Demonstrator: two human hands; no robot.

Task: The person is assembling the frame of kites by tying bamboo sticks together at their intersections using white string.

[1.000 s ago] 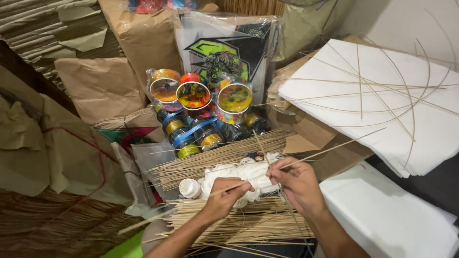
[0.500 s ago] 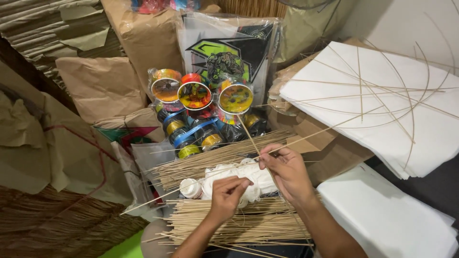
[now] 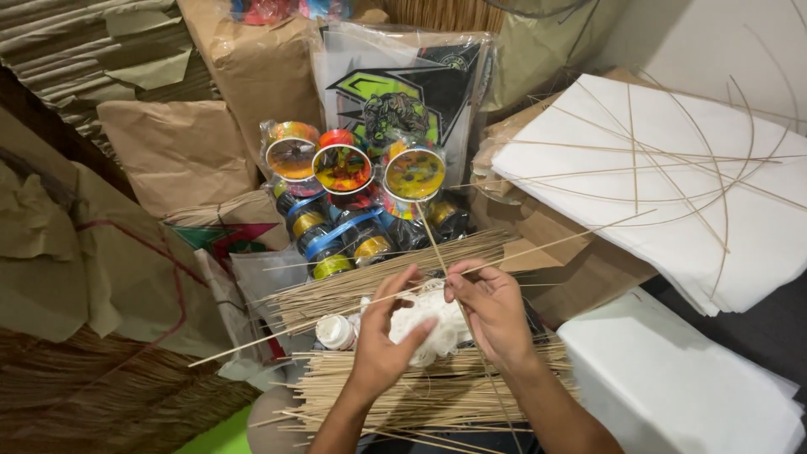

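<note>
Two thin bamboo sticks cross in front of me. The long stick [image 3: 555, 245] runs from lower left to upper right, and the shorter stick [image 3: 429, 231] stands nearly upright. My right hand [image 3: 494, 309] pinches both at their crossing. My left hand [image 3: 385, 338] curls around the long stick just left of that, its thumb resting on a wad of white thread [image 3: 437, 315] that lies between the hands. Under the hands lie two bundles of thin sticks, an upper bundle [image 3: 353, 284] and a lower bundle [image 3: 420, 395].
A small white bottle [image 3: 336, 332] sits left of the thread. Several colourful line spools [image 3: 340, 168] stand behind, before a printed plastic bag [image 3: 395, 92]. White paper stacks lie right [image 3: 672, 227] and lower right [image 3: 672, 387], the first topped with curved sticks. Brown paper parcels [image 3: 176, 151] fill the left.
Both hands have risen from the white thread. The right hand now holds a second, nearly upright stick across the long one, and the long stick's left end has swung out to the lower left.
</note>
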